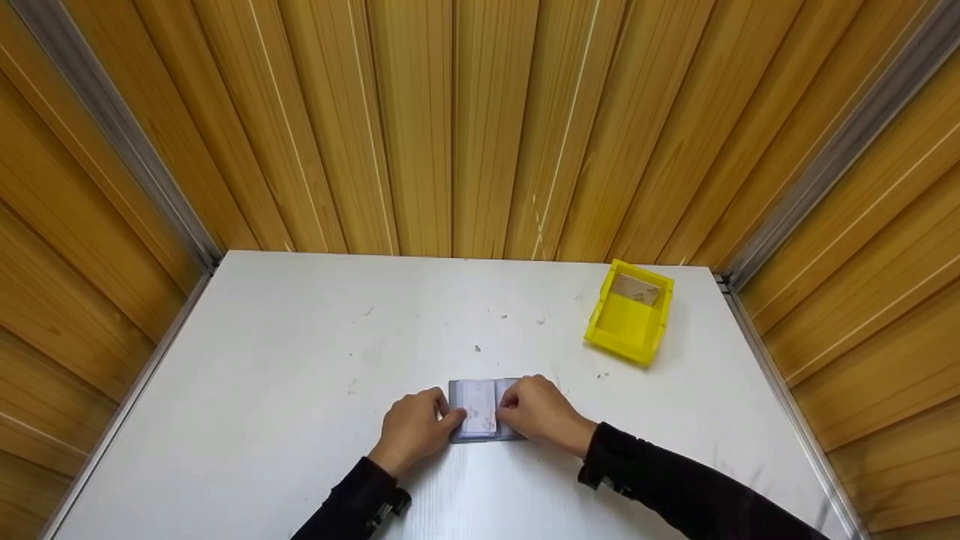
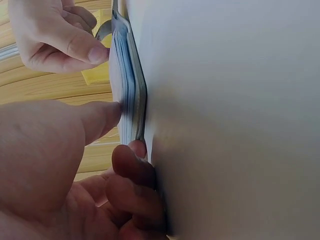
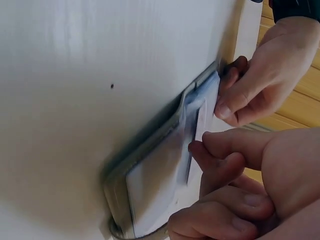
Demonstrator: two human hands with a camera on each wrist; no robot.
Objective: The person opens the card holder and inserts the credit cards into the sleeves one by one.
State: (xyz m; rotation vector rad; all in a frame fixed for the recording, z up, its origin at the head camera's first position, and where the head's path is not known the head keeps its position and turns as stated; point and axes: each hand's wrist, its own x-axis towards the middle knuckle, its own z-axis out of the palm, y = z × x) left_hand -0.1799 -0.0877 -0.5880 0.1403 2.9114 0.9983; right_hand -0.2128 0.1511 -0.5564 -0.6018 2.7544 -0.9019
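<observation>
Lying open on the table (image 1: 300,360), the holder (image 1: 455,391) sits between both hands — the left hand (image 1: 412,427) grips its left side, thumb on top, while the right hand (image 1: 541,409) pinches at the right edge of the pale card (image 1: 478,407) there. Beyond, to the right, stands a yellow bin (image 1: 628,324) — a tan card (image 1: 636,289) inside.

At lower centre, the right grip (image 1: 544,409) hides the right side of the grey holder (image 1: 504,387); the pale card (image 1: 478,405) bears marks too small to read.
</observation>
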